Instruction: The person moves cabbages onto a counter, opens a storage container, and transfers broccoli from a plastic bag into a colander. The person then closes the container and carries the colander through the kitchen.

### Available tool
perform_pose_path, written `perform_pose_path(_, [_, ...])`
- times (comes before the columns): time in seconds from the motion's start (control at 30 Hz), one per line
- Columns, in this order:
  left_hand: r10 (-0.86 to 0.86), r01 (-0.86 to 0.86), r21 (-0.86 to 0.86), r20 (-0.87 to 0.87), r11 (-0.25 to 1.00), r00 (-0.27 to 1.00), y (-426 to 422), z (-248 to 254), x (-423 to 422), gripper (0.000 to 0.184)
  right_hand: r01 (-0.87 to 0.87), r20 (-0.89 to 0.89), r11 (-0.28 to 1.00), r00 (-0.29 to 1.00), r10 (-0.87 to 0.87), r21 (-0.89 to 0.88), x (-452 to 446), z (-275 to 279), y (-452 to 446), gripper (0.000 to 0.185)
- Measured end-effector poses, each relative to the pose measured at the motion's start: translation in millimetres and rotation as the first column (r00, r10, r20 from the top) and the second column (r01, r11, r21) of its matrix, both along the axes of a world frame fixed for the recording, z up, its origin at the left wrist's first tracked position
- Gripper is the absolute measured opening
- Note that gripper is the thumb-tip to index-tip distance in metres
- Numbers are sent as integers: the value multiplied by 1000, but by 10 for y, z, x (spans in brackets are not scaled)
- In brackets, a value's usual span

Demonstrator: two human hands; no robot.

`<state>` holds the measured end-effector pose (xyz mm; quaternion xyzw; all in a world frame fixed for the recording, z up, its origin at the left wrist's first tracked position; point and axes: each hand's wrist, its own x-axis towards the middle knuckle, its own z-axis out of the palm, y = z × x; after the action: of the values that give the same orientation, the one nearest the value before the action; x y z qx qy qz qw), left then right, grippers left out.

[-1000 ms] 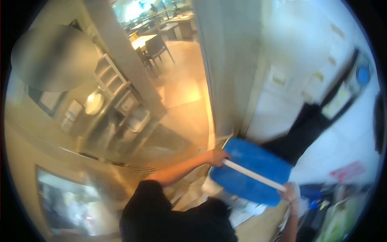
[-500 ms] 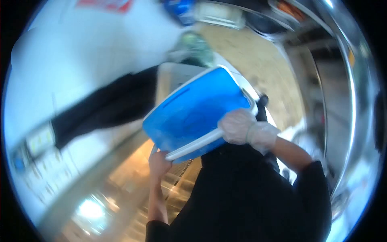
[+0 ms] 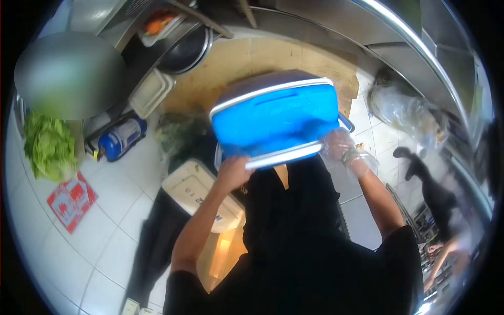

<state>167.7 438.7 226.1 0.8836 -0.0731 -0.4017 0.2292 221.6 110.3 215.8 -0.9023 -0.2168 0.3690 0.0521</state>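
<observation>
A blue tub with a white rim [image 3: 278, 115] is tilted in front of my body, its blue inside facing me. My left hand [image 3: 233, 174], bare, is closed on the near left part of the rim. At the near right corner, my right hand [image 3: 338, 146] in a clear plastic glove grips the rim too. Below and left of the tub, close to my left forearm, lies a whitish lid [image 3: 189, 184] with dark lettering. A crumpled clear bag [image 3: 176, 134] with something green sits just left of the tub.
Flattened cardboard [image 3: 283, 52] covers the floor beyond the tub. Leafy greens [image 3: 50, 147], a blue canister [image 3: 121, 139] and a black pan [image 3: 186, 50] are at left. On the right are a clear bag [image 3: 401, 113], a steel counter edge [image 3: 404, 31] and another person's arm [image 3: 441, 262].
My view has turned, and the tub has swung from a slant to nearly level across my front. Both hands keep their hold on its rim. The greens have come into view.
</observation>
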Motion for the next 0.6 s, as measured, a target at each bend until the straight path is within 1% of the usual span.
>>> perform_pose_path(0.03, [-53,55,-30,61,998,997,-81,-275,213,25,47,84,999,995,-47,4,59,-214,-99,19])
perform_pose_path(0.07, [-110,110,-2,-5,994,994,-326,-647,596,24,99,-98,991,989,-108,-95,304,-564,-298,19])
perform_pose_path(0.1, [-157,158,10,-52,987,986,-509,-914,884,23,109,-101,990,988,-118,-88,391,-783,-446,19])
perform_pose_path(0.17, [-185,184,31,8,982,983,-872,-1341,1392,23,303,28,953,953,-303,0,532,-1292,-792,22])
perform_pose_path(0.23, [-268,269,2,-57,963,962,-1172,-1950,1808,23,418,6,907,908,-418,-47,706,-1679,-1014,23])
perform_pose_path(0.27, [-262,263,17,-76,965,962,-1394,-2117,1971,23,381,3,918,924,-383,-111,825,-1850,-1145,25])
perform_pose_path(0.3, [-253,257,33,-88,966,963,-1580,-2288,2118,22,370,1,922,928,-372,-118,854,-2042,-1282,25])
perform_pose_path(0.37, [-250,268,155,-125,951,960,-1863,-2651,2233,32,268,175,959,953,-249,-95,838,-2413,-1520,26])
perform_pose_path(0.4, [-280,271,130,55,954,959,-1887,-2649,2264,39,466,133,849,885,-446,-250,906,-2481,-1457,28])
perform_pose_path(0.43, [-298,282,104,209,954,931,-1880,-2599,2177,49,601,74,721,783,-617,-345,916,-2468,-1442,30])
perform_pose_path(0.47, [-200,209,13,360,978,912,-1838,-2503,2071,56,530,294,848,816,-498,-35,833,-2276,-1398,34])
perform_pose_path(0.5, [-84,144,-76,524,987,848,-1774,-2420,2077,64,333,540,905,726,-425,264,830,-2133,-1341,40])
perform_pose_path(0.53, [83,18,-199,488,980,869,-1708,-2232,1992,63,316,536,907,732,-420,280,830,-2023,-1235,40])
perform_pose_path(0.57, [359,-244,-376,273,894,893,-1599,-2121,1819,60,378,468,892,760,-452,248,837,-1877,-1105,44])
perform_pose_path(0.6, [452,-380,-380,120,844,884,-1397,-2035,1607,58,427,400,878,782,-478,215,868,-1738,-956,50])
